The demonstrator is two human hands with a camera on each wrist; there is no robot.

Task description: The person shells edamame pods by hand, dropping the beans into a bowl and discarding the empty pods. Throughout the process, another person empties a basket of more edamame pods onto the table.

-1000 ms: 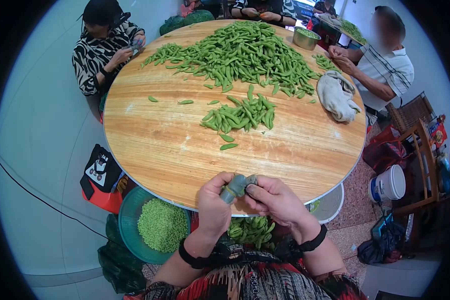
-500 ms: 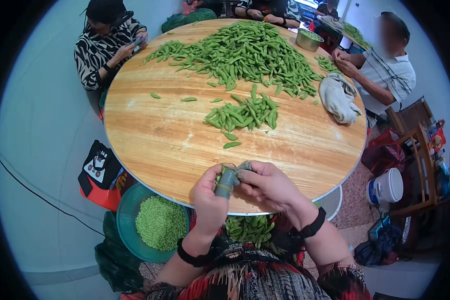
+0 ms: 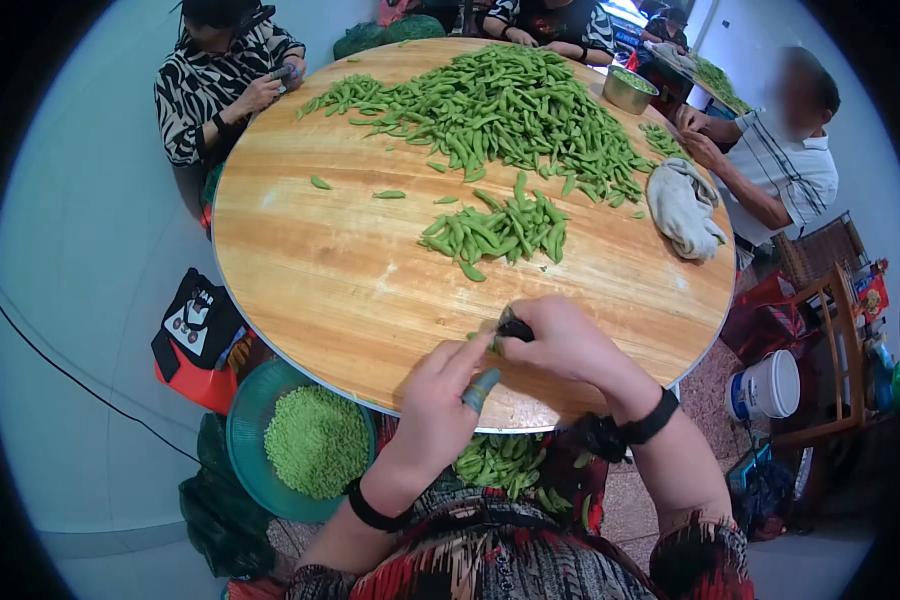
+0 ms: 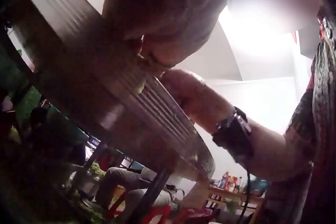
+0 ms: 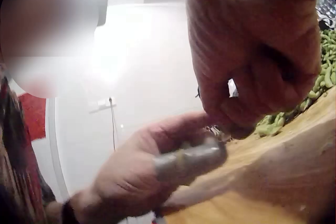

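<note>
head view: a sliver of green, probably a soybean pod (image 3: 496, 343), shows between the fingertips near the table's (image 3: 310, 330) close edge. the left hand (image 3: 435, 405) reaches it with fingers fairly straight, its wrapped thumb (image 3: 480, 390) standing apart and gripping nothing visible. the right hand (image 3: 565, 335) has its fingers curled; whether they pinch the pod, i cannot tell. a light pinch at one end, steadied by the left fingertips, should serve best, as thumb coverings may dull feel. beyond lie a small pod pile (image 3: 500, 235) and a large heap (image 3: 510, 110).
</note>
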